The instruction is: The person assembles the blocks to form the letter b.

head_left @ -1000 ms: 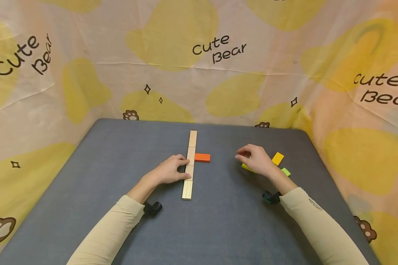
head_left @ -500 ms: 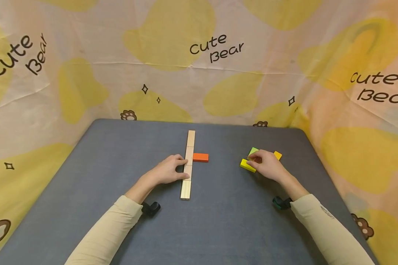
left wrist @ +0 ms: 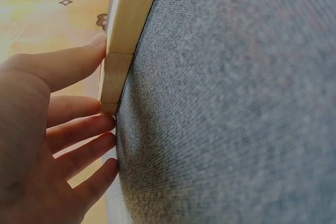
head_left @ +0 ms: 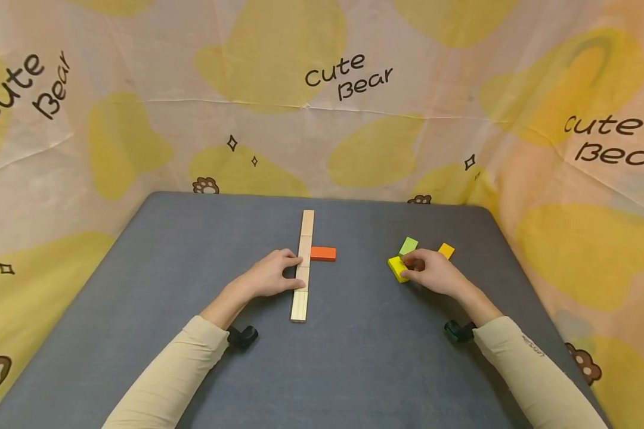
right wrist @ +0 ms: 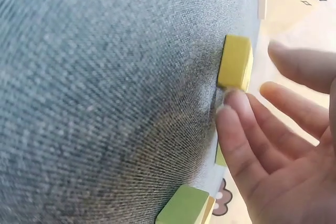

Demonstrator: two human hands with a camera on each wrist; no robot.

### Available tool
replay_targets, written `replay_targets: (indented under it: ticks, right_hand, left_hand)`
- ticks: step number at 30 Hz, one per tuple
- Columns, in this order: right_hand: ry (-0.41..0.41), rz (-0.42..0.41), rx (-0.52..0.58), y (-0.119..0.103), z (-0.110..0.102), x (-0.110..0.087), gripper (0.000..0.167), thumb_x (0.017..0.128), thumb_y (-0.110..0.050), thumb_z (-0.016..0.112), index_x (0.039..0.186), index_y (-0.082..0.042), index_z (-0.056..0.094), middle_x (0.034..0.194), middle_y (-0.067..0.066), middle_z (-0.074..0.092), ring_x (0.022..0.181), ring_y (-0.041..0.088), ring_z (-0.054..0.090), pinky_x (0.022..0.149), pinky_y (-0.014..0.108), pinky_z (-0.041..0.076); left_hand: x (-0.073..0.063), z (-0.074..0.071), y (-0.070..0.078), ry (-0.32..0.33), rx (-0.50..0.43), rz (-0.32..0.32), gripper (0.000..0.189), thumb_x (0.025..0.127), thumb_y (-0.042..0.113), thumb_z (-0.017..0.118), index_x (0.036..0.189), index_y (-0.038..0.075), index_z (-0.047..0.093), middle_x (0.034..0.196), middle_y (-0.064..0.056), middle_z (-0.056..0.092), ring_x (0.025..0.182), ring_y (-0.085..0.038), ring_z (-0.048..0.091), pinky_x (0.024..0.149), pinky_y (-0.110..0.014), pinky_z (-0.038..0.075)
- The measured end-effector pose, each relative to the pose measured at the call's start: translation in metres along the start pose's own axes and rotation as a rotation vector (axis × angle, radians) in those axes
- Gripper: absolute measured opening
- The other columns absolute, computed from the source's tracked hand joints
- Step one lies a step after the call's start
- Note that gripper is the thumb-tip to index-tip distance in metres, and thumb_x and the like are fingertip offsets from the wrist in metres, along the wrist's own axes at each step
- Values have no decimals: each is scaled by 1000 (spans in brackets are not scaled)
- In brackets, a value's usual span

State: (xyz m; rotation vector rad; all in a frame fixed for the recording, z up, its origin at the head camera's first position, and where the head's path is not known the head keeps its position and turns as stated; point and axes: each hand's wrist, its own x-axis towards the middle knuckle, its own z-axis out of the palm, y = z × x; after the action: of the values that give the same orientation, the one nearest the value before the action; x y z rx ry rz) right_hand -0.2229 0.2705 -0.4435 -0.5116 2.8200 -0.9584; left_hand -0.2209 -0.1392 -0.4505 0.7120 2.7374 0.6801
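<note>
Plain wooden blocks lie end to end in a straight row on the table. My left hand rests against the row's left side, thumb and index fingertip on it; the left wrist view shows these fingers fairly straight. Against the row's right side sits an orange block. Farther right, fingertips of my right hand touch the right end of a yellow block lying flat. In the right wrist view its thumb stands away from that yellow block. A light green block lies just behind it.
An amber block lies beyond my right hand. Another green block shows low in the right wrist view, hidden by the hand in the head view. A printed cloth hangs around the grey table.
My right hand has drawn back to the right from above the yellow block and come down to its right end. The yellow block has turned slightly. The left hand keeps its place on the row.
</note>
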Motion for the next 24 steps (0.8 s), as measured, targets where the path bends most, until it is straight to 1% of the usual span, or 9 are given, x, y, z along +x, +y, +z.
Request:
replay_targets:
  ticks: [4, 7, 9, 11, 18, 24]
  right_hand:
    - [-22, -13, 20, 1, 1, 1, 47, 86, -20, 83, 126, 0, 69, 108, 11, 69, 77, 18, 58, 62, 30, 49]
    - [-34, -14, 32, 2, 2, 2, 51, 85, -20, 85, 129, 0, 67, 100, 9, 67, 73, 18, 57, 60, 30, 48]
    - [-47, -17, 17, 2, 3, 3, 55, 84, -21, 86, 130, 0, 66, 93, 7, 65, 72, 18, 56, 60, 30, 47]
    - [-61, -26, -5, 2, 3, 4, 59, 83, -23, 86, 132, 0, 64, 90, 5, 62, 72, 18, 55, 61, 29, 46]
    - [-88, -79, -70, 2, 5, 7, 68, 81, -27, 88, 135, 4, 60, 96, 7, 61, 75, 16, 52, 67, 31, 45]
    - [-95, -85, -84, 0, 8, 11, 68, 81, -27, 88, 135, 3, 61, 98, 5, 61, 76, 16, 52, 68, 31, 45]
  left_hand:
    - [0, -1, 1, 1, 1, -5, 70, 92, 40, 75, 148, 4, 53, 135, -11, 56, 123, -30, 52, 102, -49, 44]
    - [0, 0, 0, 0, 2, -4, 70, 92, 40, 75, 148, 4, 53, 136, -12, 56, 124, -30, 52, 103, -49, 44]
    - [1, 0, 0, -3, 4, -3, 70, 93, 40, 75, 149, 4, 52, 136, -12, 56, 124, -30, 52, 102, -48, 44]
    - [1, 1, 0, -6, 6, -3, 70, 93, 40, 75, 149, 4, 52, 136, -12, 55, 124, -29, 52, 102, -48, 44]
    - [0, 0, 0, -6, 7, -11, 71, 93, 41, 75, 149, 5, 52, 137, -11, 55, 125, -30, 52, 103, -49, 44]
    - [-2, 1, 1, -3, -4, -11, 71, 93, 41, 75, 149, 5, 52, 136, -11, 56, 123, -29, 53, 101, -48, 45]
